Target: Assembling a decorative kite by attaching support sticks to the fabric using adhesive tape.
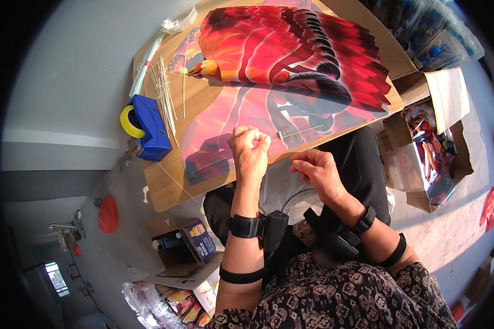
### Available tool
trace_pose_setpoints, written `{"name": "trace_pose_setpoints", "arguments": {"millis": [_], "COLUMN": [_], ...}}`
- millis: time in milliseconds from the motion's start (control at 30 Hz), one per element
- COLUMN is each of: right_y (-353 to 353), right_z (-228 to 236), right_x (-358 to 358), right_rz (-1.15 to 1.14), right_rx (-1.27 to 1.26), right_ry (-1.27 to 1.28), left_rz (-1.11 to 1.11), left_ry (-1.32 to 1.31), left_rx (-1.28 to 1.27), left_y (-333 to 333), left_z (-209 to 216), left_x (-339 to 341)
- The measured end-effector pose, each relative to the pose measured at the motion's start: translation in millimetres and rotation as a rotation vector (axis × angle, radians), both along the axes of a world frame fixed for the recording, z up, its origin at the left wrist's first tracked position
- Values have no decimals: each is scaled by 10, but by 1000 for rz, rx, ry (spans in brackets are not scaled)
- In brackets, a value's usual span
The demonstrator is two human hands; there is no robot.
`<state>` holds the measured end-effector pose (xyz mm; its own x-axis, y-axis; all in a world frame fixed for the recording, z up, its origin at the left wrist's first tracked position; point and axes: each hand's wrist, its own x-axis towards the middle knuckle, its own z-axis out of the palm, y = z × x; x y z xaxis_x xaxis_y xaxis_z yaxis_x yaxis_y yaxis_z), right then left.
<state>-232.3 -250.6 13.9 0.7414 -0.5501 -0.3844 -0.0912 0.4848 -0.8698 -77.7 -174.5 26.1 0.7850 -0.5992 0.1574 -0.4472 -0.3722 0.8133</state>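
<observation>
At the table [164, 192]'s near edge, the left hand [251, 156]'s curled fingers hide whether they grip anything; anything in the right hand [318, 169]'s pinch is too small to tell. Beyond the table's far right corner, the top edge cuts off bags [442, 41].

Sunlight pours across the wood-topped desk [159, 192] and stripes the pale floor [417, 236] on the right! Over left, a plain grey wall [79, 77] carries a white band [60, 138], and down in the dimness a small window [56, 278] glows bright.
</observation>
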Motion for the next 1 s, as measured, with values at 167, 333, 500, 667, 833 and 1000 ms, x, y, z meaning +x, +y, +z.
{"name": "trace_pose_setpoints", "arguments": {"millis": [167, 333, 500, 667, 833, 1000], "right_y": [24, 55, -31, -66, -70, -44], "right_z": [-78, -12, 24, -14, -69, -45], "right_x": [19, 17, 56, 119, 120, 151], "right_rz": [27, 11, -33, 13, 70, 125], "right_rx": [-309, -655, -1289, -1454, -1547, -1616], "right_ry": [35, 98, 34, 5, 26, 79], "left_rz": [87, 82, 96, 114, 109, 110], "left_ry": [94, 81, 47, -24, 8, -6], "left_rx": [17, 5, 14, 23, 79, 67], "left_y": [-43, -68, -96, -88, -109, -94], "left_z": [-141, -201, -239, -284, -260, -278], "left_x": [19, 33, 13, 2, -10, 4]}}
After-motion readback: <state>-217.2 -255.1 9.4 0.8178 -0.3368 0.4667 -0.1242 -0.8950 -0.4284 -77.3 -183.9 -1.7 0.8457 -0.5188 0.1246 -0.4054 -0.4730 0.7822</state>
